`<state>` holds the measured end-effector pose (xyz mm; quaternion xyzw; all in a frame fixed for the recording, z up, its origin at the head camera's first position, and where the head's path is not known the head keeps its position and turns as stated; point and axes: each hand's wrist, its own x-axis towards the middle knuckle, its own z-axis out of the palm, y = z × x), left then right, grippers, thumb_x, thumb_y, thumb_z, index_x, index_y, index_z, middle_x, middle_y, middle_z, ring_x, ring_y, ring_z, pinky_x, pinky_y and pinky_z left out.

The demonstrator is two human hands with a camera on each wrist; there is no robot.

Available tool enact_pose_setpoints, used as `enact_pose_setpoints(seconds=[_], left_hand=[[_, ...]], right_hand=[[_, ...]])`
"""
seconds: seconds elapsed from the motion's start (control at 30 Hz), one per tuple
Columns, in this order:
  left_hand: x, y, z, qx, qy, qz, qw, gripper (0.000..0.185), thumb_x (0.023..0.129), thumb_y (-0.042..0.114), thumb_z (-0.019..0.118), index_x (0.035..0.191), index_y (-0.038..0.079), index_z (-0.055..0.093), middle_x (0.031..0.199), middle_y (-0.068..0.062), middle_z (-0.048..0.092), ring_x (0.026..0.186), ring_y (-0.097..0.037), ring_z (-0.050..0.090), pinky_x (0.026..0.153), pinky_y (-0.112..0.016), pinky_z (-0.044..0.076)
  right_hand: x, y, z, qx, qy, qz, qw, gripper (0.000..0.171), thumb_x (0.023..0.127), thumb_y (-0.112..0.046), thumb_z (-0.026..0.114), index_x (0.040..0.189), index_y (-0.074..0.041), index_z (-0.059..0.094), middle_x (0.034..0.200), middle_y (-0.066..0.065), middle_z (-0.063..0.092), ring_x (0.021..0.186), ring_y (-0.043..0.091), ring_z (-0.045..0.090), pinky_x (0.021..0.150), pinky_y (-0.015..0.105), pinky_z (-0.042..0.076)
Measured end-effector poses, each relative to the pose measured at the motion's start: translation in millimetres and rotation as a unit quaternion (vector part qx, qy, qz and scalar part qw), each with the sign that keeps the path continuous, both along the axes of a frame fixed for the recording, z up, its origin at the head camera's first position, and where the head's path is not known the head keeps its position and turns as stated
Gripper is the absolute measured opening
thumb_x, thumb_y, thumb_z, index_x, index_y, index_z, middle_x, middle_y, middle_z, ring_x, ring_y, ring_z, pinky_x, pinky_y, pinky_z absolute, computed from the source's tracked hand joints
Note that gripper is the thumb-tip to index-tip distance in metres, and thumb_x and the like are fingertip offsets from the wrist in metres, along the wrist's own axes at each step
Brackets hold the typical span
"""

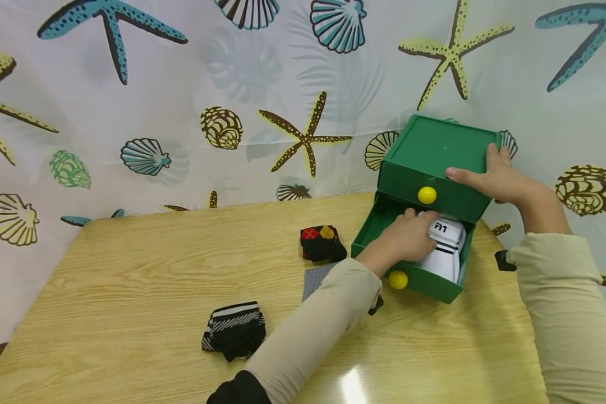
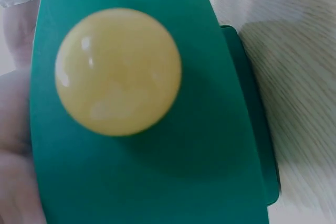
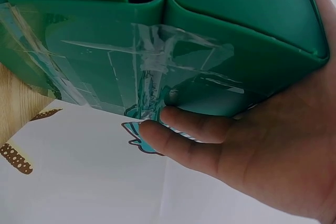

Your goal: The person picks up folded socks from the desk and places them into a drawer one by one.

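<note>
I've got my left hand curled on white socks in the pulled-out bottom drawer; right hand w/ fingers spread, bracing the green box at table's back right.

The drawer box sits at the far right of the table, backed against the curtain. Its lower drawer is pulled out toward the near side, and folded socks lie inside it. The left hand is in that drawer, on the socks. The right hand rests on the box's top right edge, fingers behind its back wall. Left of the drawer lies a folded sock pair, a flat piece just before it. Further left and nearer, another sock bundle lies well apart.
</note>
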<state>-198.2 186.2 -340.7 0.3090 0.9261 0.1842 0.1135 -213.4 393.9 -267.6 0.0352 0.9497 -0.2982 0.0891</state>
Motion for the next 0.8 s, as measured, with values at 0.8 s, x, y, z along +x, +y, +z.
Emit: enact_pose_setpoints(seconds=[0.8], left_hand=[[5.0, 0.6, -3.7, -0.005, 0.068, 0.012, 0.9976, 0.05, 0.103, 0.021, 0.052, 0.153, 0.028, 0.046, 0.138, -0.003, 0.051, 0.109, -0.018, 0.049, 0.091, -0.034, 0.044]], right_hand=[[1.1, -2.2, 2.6, 0.005, -0.003, 0.001, 1.0, 0.118, 0.095, -0.068, 0.046, 0.145, 0.003, -0.035, 0.148, 0.029, -0.043, 0.141, 0.063, -0.002, 0.095, 0.067, 0.042]])
